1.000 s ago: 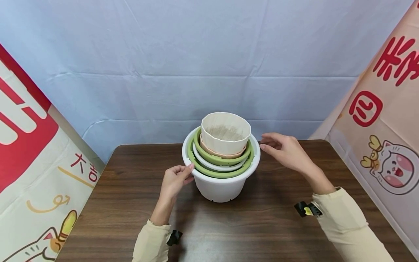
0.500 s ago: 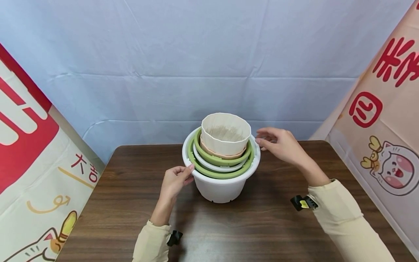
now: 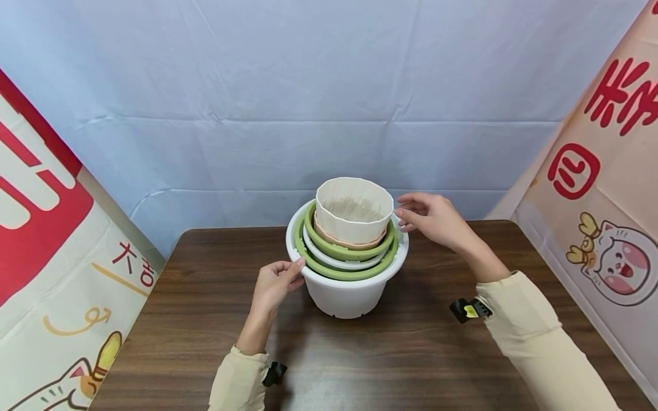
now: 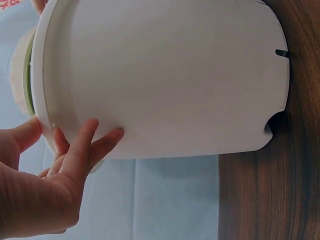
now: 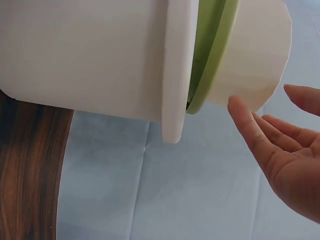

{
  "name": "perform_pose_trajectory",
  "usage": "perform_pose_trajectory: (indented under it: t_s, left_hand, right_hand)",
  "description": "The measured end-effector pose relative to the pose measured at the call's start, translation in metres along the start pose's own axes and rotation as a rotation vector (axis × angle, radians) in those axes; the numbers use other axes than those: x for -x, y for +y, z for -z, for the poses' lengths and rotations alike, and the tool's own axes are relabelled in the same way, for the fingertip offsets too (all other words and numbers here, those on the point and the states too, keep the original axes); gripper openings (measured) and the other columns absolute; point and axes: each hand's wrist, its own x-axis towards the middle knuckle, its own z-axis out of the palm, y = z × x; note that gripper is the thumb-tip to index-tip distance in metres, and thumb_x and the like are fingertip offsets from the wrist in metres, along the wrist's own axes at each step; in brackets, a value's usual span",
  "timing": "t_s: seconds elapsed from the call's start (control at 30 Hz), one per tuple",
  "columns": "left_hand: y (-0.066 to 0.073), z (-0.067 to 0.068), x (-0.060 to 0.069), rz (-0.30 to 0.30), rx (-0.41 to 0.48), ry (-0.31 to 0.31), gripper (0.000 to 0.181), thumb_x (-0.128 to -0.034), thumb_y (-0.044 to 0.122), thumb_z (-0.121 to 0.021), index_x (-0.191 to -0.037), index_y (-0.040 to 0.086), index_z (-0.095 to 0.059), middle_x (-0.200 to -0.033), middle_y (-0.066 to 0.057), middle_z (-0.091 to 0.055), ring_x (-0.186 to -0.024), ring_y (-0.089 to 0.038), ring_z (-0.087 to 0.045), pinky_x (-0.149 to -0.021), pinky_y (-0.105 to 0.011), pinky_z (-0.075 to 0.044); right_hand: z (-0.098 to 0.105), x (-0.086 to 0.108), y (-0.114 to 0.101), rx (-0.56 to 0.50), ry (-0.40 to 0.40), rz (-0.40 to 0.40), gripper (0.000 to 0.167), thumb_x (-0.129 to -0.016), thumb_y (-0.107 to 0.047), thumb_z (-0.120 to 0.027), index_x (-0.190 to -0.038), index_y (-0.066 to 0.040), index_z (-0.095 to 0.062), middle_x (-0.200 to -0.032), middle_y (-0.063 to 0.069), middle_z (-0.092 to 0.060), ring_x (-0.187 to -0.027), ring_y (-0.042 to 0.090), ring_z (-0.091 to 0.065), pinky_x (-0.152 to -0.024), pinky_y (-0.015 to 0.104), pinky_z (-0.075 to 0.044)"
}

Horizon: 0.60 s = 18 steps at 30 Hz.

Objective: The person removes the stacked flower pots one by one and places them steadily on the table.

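- A large white round plastic pot (image 3: 345,297) stands between my hands, left hand (image 3: 276,282) pinching its rim.
- My right hand (image 3: 433,218), fingers loose and empty, hovers beside the topmost cream faceted pot (image 3: 354,229).
- Round green pots (image 3: 349,253) encircle it; brown wood-grain table (image 3: 205,319) beneath.

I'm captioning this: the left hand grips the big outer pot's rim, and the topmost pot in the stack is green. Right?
No: the topmost pot is cream, as the head view shows. The left hand does grip the big outer pot's rim.
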Motion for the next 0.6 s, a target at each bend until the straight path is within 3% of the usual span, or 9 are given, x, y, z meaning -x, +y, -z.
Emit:
perform_pose_trajectory:
  t_s: [0.37, 0.6]
  left_hand:
    - [-0.001, 0.0, 0.0, -0.018, 0.013, -0.004, 0.027, -0.0861, 0.014, -0.065, -0.092, -0.012, -0.06, -0.075, -0.007, -0.063, -0.078, -0.014, -0.062, -0.074, -0.033, -0.055]
    - [-0.001, -0.001, 0.0, -0.013, 0.011, -0.003, 0.027, -0.0864, 0.014, -0.064, -0.092, -0.012, -0.06, -0.076, -0.008, -0.063, -0.079, -0.014, -0.063, -0.073, -0.033, -0.055]
  right_hand:
    - [0.002, -0.012, -0.005, -0.151, -0.06, -0.126, 0.056, -0.092, -0.024, -0.057, -0.132, 0.006, -0.034, -0.109, 0.028, -0.057, -0.08, 0.032, -0.065, -0.076, 0.038, -0.055]
    - [0.0, -0.018, -0.007, -0.114, -0.055, -0.153, 0.056, -0.093, -0.024, -0.055, -0.134, 0.005, -0.031, -0.111, 0.028, -0.057, -0.079, 0.029, -0.066, -0.079, 0.038, -0.054]
